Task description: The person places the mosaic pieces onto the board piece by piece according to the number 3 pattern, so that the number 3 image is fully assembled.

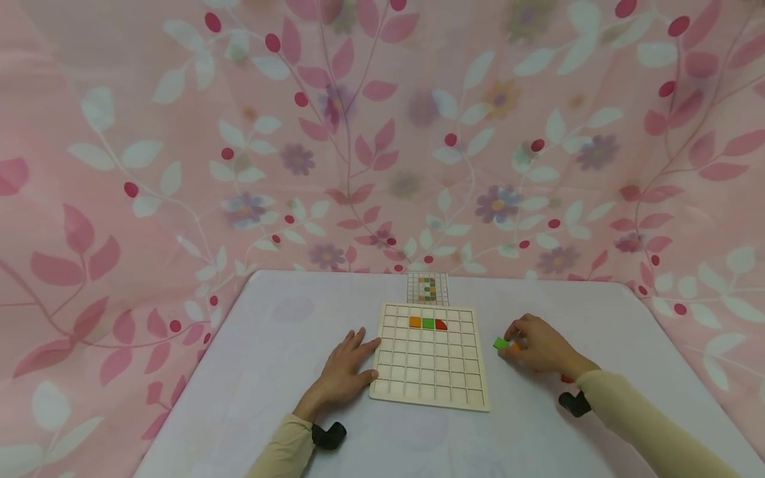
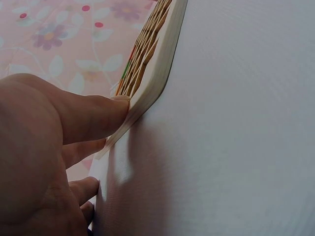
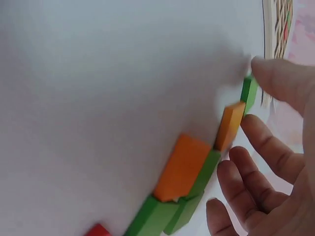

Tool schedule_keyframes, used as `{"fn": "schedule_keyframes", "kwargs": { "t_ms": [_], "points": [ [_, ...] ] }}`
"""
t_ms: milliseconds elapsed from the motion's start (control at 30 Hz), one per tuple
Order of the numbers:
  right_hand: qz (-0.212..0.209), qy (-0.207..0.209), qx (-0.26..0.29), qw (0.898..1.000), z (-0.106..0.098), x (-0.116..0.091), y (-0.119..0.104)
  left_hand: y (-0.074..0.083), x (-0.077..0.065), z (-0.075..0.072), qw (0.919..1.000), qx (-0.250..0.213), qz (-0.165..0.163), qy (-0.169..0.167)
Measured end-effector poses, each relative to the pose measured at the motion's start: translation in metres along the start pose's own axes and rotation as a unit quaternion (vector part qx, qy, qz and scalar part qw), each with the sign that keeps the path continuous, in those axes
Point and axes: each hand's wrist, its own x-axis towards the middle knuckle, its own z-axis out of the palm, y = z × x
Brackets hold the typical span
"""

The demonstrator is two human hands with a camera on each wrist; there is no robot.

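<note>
Pink flowered cloth [image 1: 149, 219] hangs at the far left and along the back of the white-covered bench [image 1: 251, 358]. Left sleeve [image 1: 277, 451] pale, a black gadget [image 1: 329, 435] at that wrist. My left hand [image 1: 345, 372] lies back upward, fingers spread, thumb and forefinger touching the left edge of the gridded board [image 1: 430, 362], thumb nearer me. Board flat on the bench, mid-view. Near its far edge, one row, left to right: orange tile [image 1: 415, 322], green tile [image 1: 428, 323], red tile [image 1: 441, 324] with one rounded corner. Just beyond the board, a card [image 1: 427, 289] printed with a grid and a coloured figure. To the right, apart from the board, a loose green block [image 1: 500, 343] sits between my right hand's [image 1: 540, 345] parted thumb and forefinger; cannot tell whether they pinch it. Touching that block, an orange block [image 3: 230, 127]; more orange and green blocks [image 3: 182, 167] cluster near my other fingers, which bend loosely. A red block [image 1: 567, 378] shows by the right sleeve [image 1: 645, 411].
</note>
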Motion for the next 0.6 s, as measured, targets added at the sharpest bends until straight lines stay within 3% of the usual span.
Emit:
{"fn": "schedule_keyframes", "kwargs": {
  "t_ms": [167, 333, 600],
  "points": [
    [0.013, 0.018, -0.001, 1.000, 0.005, -0.004, -0.008, -0.008, 0.002, 0.005, 0.9999, -0.005, 0.003, 0.010],
    [-0.005, 0.055, -0.009, 0.998, 0.010, -0.008, -0.014, -0.012, 0.002, 0.007, 0.9998, -0.007, 0.009, 0.018],
    [-0.006, 0.071, -0.050, 0.996, 0.016, -0.013, -0.015, -0.004, 0.000, 0.001, 0.9998, -0.001, 0.020, 0.006]
  ]
}}
